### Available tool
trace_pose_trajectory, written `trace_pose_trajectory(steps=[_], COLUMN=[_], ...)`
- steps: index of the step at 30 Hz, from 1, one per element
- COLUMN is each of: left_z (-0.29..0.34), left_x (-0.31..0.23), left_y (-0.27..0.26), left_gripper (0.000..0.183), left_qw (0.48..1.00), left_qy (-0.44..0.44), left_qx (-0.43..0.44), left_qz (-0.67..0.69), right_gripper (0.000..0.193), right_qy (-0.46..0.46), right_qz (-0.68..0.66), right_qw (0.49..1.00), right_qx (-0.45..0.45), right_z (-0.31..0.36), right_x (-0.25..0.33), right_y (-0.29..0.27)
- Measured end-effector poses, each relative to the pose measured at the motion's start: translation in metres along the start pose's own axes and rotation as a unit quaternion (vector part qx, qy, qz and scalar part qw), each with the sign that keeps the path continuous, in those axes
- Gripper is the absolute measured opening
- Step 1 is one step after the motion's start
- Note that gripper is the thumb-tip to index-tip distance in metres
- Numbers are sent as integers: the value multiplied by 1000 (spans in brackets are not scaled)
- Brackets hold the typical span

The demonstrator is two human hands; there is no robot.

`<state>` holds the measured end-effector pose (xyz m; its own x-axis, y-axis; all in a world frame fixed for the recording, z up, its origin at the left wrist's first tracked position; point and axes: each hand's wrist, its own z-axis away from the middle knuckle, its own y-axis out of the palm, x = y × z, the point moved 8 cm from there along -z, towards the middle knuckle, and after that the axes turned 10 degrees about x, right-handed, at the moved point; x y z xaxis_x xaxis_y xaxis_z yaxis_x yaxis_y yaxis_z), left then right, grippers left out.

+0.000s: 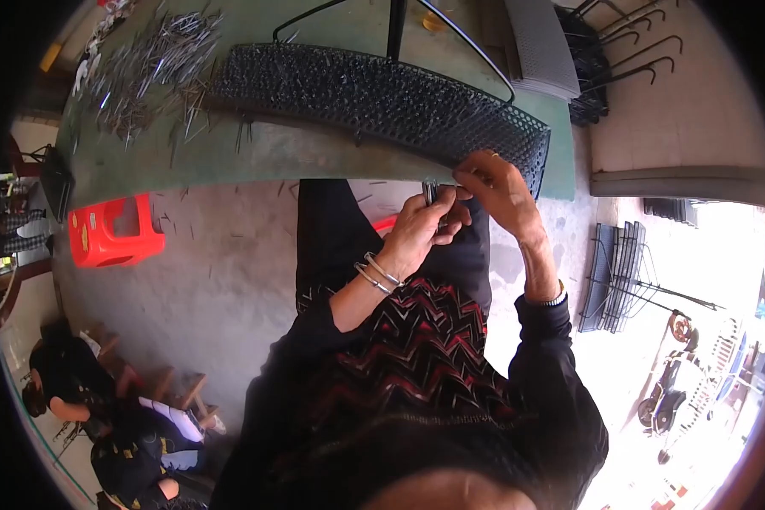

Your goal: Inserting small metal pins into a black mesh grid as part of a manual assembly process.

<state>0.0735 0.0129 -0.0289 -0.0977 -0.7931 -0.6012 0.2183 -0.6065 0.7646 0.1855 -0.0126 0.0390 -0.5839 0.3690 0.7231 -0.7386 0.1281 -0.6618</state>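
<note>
My left hand is closed around a few short shiny metal pins, which stick up past its thumb just off the table's front edge. My right hand is bent into a pinch close beside it, near the right front corner of a black perforated metal tray. What lies between the right fingertips is too small to make out. The long tray rests on the green table, with black bars rising from it. A loose heap of thin metal pins covers the table's left part.
Grey perforated sheets are stacked at the table's right end, near black hooked rods. A red plastic stool stands at the left. Black wire racks are at the right. Other people sit at the lower left.
</note>
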Motion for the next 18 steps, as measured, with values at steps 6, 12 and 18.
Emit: trace_pose_trajectory(steps=[6,12,18], left_z=[2,3,7], left_x=[7,10,-1], left_y=[-9,-9,-4], left_gripper=[34,29,29], left_qw=[998,995,999], left_qy=[-30,-33,-11], left_qx=[-32,-86,-42], left_qz=[37,31,34], right_gripper=[9,5,8], right_qy=[0,-81,-102], right_qz=[-21,60,140], right_qw=[951,918,928], right_qx=[-308,-383,-329], right_z=[9,-19,-29], right_x=[15,3,7], right_y=[-58,-51,-33])
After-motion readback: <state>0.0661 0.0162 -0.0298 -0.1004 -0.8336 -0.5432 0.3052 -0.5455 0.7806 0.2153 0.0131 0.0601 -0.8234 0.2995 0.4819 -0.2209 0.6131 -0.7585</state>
